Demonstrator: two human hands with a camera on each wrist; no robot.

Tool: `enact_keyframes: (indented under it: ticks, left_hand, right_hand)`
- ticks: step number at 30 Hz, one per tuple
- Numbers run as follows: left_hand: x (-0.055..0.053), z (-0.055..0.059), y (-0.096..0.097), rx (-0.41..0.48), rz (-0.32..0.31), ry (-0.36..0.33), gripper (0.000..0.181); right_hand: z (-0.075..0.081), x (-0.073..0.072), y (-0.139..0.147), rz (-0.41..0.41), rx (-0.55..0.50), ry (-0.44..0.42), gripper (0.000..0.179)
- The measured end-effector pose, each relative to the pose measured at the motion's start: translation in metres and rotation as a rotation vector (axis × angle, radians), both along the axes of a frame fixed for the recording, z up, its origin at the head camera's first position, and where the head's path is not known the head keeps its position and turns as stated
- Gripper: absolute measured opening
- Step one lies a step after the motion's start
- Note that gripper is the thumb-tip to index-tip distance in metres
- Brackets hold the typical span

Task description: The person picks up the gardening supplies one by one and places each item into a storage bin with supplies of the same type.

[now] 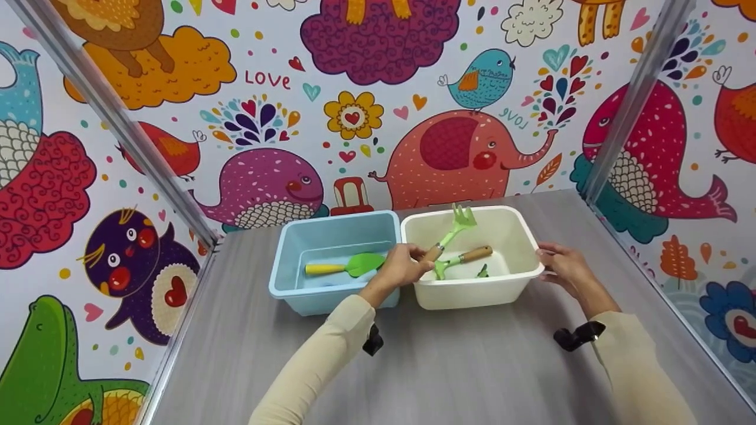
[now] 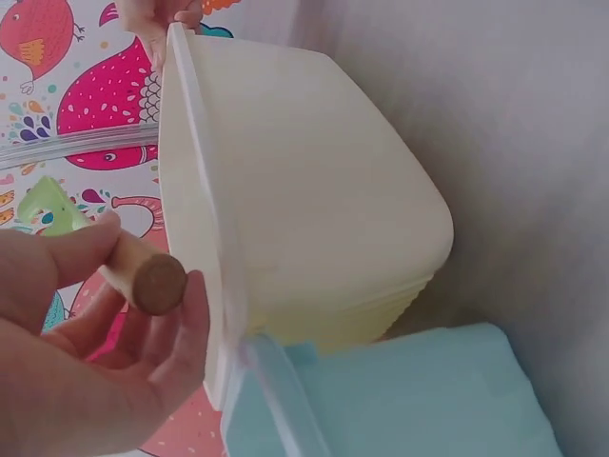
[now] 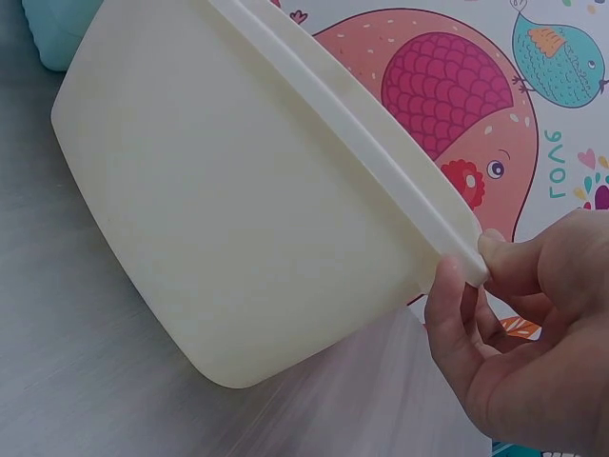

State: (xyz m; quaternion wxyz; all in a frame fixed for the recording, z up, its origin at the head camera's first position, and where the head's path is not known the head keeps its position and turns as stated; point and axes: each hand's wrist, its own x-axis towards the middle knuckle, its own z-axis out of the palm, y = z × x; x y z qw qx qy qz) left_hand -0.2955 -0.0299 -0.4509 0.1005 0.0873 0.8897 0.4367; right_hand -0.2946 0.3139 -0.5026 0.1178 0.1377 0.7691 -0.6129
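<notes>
My left hand grips the wooden handle of a green garden hand fork, its tines pointing up over the cream basin. In the left wrist view the round end of that wooden handle shows between thumb and fingers. With thumb and fingers my right hand pinches the basin's right rim, seen closely in the right wrist view. Inside the cream basin lies another green tool with a wooden handle, beside a small dark green piece too small to identify.
A light blue basin stands against the cream one on its left. In it lies a toy trowel with a green blade and yellow handle. Both stand on a grey table, with patterned walls behind and at the sides.
</notes>
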Motion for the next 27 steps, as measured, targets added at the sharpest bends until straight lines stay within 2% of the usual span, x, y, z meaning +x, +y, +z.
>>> enact_keyframes:
  ticks: [6,11,14,20,23,27]
  left_hand:
    - [-0.003,-0.005,0.003,0.070,0.028,-0.081,0.031]
    - [-0.006,-0.006,0.006,0.178,0.062,-0.202,0.034]
    - [-0.008,-0.005,0.008,0.202,0.085,-0.262,0.035]
    - [-0.011,-0.007,0.012,0.203,0.119,-0.281,0.033]
    - [-0.012,-0.009,0.014,0.248,0.134,-0.285,0.030]
    - [-0.012,-0.010,0.017,0.265,0.161,-0.313,0.027]
  right_hand:
    - [0.001,0.000,-0.001,0.012,0.001,-0.005,0.059]
    - [0.001,0.000,0.001,0.005,0.001,-0.027,0.060]
    - [0.002,0.001,0.001,0.006,0.004,-0.032,0.060]
    - [0.001,0.001,0.002,0.025,-0.008,-0.016,0.060]
    - [0.001,0.001,0.001,0.030,0.004,0.000,0.061]
    - [-0.001,0.001,0.000,0.025,0.028,0.017,0.059]
